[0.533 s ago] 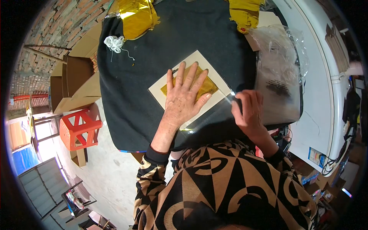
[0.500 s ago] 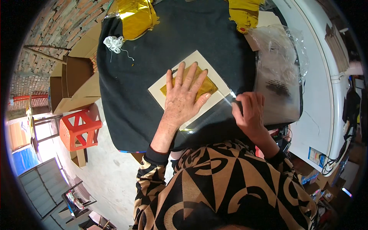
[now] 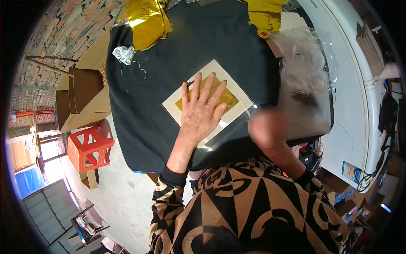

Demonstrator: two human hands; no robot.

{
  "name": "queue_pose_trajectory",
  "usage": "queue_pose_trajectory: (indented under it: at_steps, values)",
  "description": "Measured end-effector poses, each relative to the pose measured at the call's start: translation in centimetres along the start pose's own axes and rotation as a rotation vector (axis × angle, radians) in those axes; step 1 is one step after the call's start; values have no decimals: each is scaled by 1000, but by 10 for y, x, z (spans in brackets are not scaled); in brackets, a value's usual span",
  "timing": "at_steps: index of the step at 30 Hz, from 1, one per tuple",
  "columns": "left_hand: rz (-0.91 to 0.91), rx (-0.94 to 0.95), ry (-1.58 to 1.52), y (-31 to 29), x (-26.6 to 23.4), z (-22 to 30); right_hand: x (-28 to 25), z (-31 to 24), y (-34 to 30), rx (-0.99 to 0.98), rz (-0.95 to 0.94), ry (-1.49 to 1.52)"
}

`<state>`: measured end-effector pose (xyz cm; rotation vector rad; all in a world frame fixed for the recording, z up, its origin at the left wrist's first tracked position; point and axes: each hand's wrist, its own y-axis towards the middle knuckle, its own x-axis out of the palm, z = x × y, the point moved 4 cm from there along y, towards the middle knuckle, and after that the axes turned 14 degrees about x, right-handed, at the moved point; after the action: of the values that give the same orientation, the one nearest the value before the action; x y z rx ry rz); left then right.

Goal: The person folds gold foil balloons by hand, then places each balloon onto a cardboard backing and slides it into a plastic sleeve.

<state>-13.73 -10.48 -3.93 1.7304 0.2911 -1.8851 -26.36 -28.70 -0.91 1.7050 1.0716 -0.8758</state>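
My left hand (image 3: 199,112) lies flat with its fingers spread over a folded gold foil piece (image 3: 231,100). Beneath that foil is a square cream card (image 3: 215,67), turned cornerwise on the black cloth. A clear plastic bag (image 3: 222,142) seems to enclose the card, its glossy margin showing along the lower right side. Close by the bag's right corner is my right hand (image 3: 268,127), so smeared by motion that its fingers cannot be made out. Whether it touches the bag is unclear.
Black cloth (image 3: 139,97) covers the table. White string (image 3: 123,55) and shiny gold foil (image 3: 148,25) lie toward the far left, another gold foil piece (image 3: 265,19) at the far right. Clear plastic bags (image 3: 302,80) are stacked at right. A red stool (image 3: 89,148) stands left, beside cardboard boxes (image 3: 86,91).
My right hand has come slightly down and left, and its fingers, sharp and curled at the bag's corner before, are blurred now. My left hand stays on the foil. The whole view has shifted slightly.
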Motion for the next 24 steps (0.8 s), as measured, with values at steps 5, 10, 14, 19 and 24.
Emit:
queue_pose_trajectory:
  at_steps: [5,10,14,19,24]
  values:
    - [-1,-1,-9,2,-2,1,3,2,2,27,4,2]
    - [-4,-7,-8,1,-2,1,7,0,9,-9,57,40]
    - [21,9,-8,2,-3,3,12,1,13,-18,60,87]
    - [42,10,-23,1,0,2,4,1,13,15,17,226]
    - [24,-4,-18,0,1,2,2,7,5,43,-58,208]
